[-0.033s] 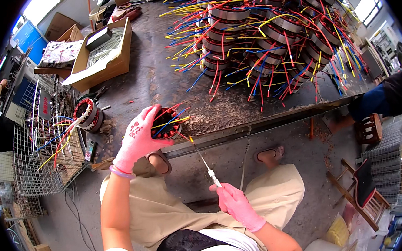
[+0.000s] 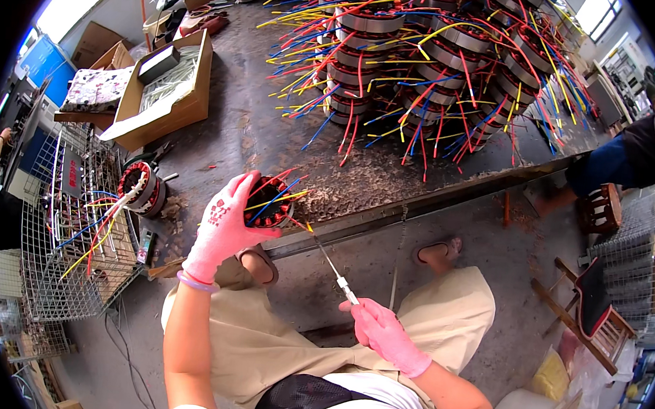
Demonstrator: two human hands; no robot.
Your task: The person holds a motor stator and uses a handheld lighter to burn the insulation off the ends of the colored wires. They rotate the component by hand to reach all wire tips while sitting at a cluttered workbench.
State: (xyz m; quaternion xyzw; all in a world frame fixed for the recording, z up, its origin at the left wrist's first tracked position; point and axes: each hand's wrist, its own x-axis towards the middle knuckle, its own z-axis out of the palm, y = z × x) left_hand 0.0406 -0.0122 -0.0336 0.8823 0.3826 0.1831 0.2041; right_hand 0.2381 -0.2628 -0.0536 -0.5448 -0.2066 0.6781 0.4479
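Note:
My left hand [image 2: 223,224], in a pink glove, grips a motor stator [image 2: 273,207] at the edge of the workbench. Red, blue and yellow wires stick out of the stator's dark, red-edged opening. Gloved in pink too, my right hand [image 2: 387,332] is closed around the pale handle of a thin-shafted hand tool [image 2: 331,264]. The shaft slants up and left, its far end by a yellow tip and a red wire just off the stator's lower right side; whether they touch I cannot tell. Another stator [image 2: 143,188] with bundled wires and white sleeves lies left of my left hand.
Stacks of wired stators [image 2: 436,68] fill the back of the workbench [image 2: 251,108]. A cardboard box [image 2: 199,89] of pale sleeves stands at the left, above a wire basket [image 2: 58,262]. A wooden chair [image 2: 597,311] stands on the floor at right. Other people are partly visible at both sides.

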